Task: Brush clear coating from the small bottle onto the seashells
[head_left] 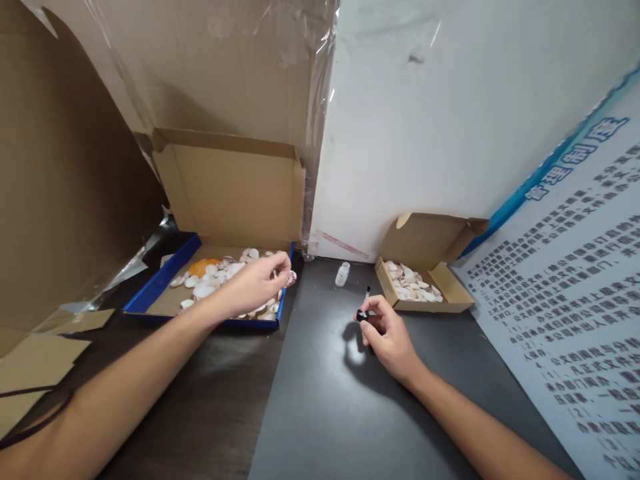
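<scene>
My left hand (257,280) is closed in a pinch on a small shell with reddish stripes (292,279), over the right side of a blue-sided cardboard box (161,308). White shells (204,289) and an orange shell (201,267) lie in that box. Between the fingers of my right hand (391,337) is a black cap (362,315) with a thin clear stem and a dark tip pointing up. Beyond this hand, a small clear glass bottle (343,274) stands uncapped on the dark table (310,387).
To the right, a smaller open cardboard box (457,293) holds pale shells (413,283). A white panel (400,133) and cardboard walls (225,73) close off the back. A printed poster (575,300) leans at right. Flat cardboard pieces (40,373) lie at far left.
</scene>
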A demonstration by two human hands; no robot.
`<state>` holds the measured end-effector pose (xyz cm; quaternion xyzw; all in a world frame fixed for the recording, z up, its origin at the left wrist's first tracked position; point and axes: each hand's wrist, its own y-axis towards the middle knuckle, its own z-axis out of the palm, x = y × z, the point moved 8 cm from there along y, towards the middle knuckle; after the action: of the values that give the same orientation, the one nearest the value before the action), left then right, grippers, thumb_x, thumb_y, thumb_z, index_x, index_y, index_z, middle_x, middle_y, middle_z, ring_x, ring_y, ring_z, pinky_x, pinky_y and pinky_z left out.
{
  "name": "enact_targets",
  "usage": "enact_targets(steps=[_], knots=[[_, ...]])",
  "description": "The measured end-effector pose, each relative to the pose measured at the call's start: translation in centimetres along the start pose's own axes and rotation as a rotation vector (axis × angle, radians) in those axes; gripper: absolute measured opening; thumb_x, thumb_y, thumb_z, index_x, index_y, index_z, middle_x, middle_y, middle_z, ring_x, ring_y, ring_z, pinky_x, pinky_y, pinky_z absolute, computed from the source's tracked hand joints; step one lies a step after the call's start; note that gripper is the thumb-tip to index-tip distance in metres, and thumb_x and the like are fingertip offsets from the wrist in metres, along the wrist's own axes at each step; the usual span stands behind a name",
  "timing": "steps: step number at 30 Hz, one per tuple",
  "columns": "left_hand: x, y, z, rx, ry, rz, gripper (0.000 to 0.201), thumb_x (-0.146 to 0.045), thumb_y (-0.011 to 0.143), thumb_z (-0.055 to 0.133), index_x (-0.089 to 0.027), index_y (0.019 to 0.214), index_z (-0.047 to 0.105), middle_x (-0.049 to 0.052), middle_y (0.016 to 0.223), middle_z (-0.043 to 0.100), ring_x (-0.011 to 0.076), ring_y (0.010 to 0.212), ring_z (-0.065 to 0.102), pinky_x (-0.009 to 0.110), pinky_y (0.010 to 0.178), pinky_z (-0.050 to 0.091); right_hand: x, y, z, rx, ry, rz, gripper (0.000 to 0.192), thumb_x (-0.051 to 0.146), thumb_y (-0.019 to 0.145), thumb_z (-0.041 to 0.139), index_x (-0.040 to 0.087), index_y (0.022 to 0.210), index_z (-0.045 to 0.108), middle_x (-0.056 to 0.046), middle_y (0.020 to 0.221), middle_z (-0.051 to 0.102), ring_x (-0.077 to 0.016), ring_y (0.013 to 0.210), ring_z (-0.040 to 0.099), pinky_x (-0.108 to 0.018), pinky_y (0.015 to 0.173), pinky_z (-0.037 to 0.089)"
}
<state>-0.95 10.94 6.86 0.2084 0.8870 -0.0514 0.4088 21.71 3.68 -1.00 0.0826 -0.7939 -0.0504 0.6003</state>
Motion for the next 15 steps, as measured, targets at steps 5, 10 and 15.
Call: enact_targets(steps=[5,10,15], knots=[[2.8,0.4,-2.9,0.188,0.306,-0.091,0.016,-0.034,0.085,0.048,-0.022,0.079,0.056,0.000,0.071,0.059,0.0167,0.065,0.051,0.024,0.057,0.030,-0.4,0.1,-0.1,-0.004,-0.045,0.038,0.016,0.025,0.082,0.054,0.021,0.095,0.047,0.002,0.076,0.057,-0.0094,0.051,0.047,-0.023,0.049,0.039],[3.9,0.8,-3.6,0.335,0.332,-0.084,0.018,-0.034,0.083,0.050,-0.020,0.072,0.056,0.002,0.069,0.058,0.0161,0.061,0.048,0.024,0.055,0.029,-0.6,0.3,-0.1,-0.006,-0.128,0.073,0.019,0.030,0.083,0.053,0.019,0.098,0.052,0.002,0.071,0.053,-0.0108,0.053,0.047,-0.024,0.051,0.040],[4.0,1.0,-3.8,0.332,0.333,-0.067,0.020,-0.036,0.084,0.049,-0.019,0.083,0.061,0.003,0.081,0.063,0.0177,0.073,0.055,0.024,0.065,0.036,-0.3,0.4,0.2,0.011,-0.176,0.086,0.020,0.032,0.082,0.054,0.019,0.097,0.052,0.003,0.069,0.052,-0.0108,0.051,0.048,-0.024,0.051,0.039]])
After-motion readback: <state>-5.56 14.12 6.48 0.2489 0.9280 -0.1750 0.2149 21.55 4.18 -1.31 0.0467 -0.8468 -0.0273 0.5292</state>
